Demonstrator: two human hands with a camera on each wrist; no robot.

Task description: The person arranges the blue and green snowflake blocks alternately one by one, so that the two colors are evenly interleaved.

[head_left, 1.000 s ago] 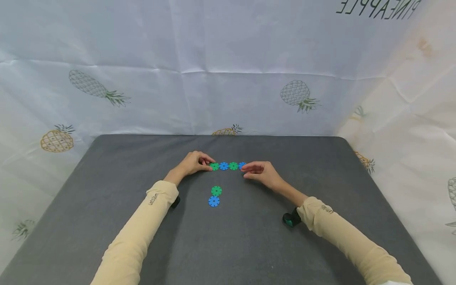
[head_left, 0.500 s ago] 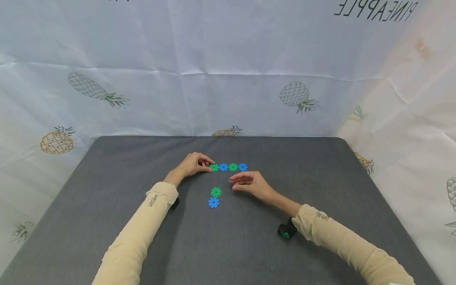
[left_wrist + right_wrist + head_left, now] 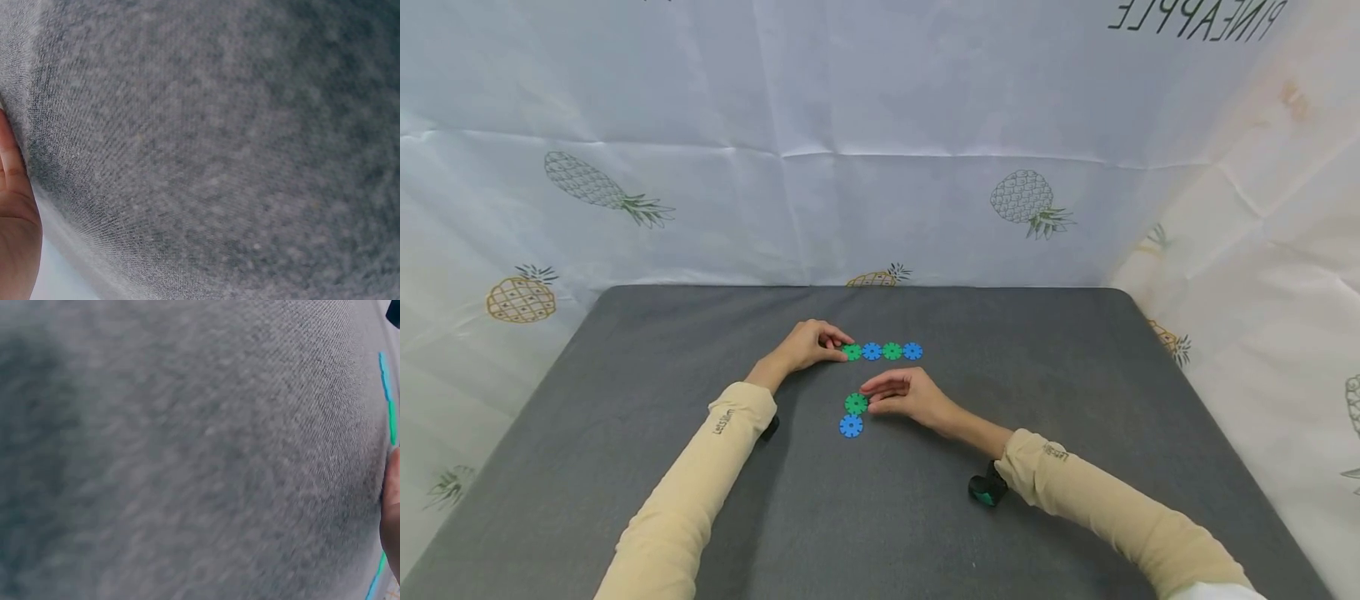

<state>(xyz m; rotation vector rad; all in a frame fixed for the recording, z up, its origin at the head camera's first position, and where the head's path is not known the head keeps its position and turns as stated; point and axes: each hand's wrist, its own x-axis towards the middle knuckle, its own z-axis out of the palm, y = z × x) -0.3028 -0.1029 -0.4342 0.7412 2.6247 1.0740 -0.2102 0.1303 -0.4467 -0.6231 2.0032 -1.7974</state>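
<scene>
A straight row of flat, notched plastic discs lies on the grey table, edge to edge. From left to right it runs green disc (image 3: 853, 352), blue disc (image 3: 871, 351), second green disc (image 3: 892, 351), second blue disc (image 3: 912, 351). My left hand (image 3: 807, 343) pinches the leftmost green disc between thumb and fingers. Closer to me, a lower green disc (image 3: 855, 404) meets a lower blue disc (image 3: 851, 426) below it. Fingertips of my right hand (image 3: 917, 397) are right at the lower green disc's right edge, thumb and fingers spread apart.
The grey cloth-covered table (image 3: 925, 525) reaches back to a white curtain (image 3: 880, 208) with pineapple prints. A dark wrist camera (image 3: 988, 486) hangs under my right wrist. Cloth fills most of both wrist views.
My right hand has left the blue disc at the row's right end and moved toward me and left, to the lower green disc. My left hand has stayed at the row's left end.
</scene>
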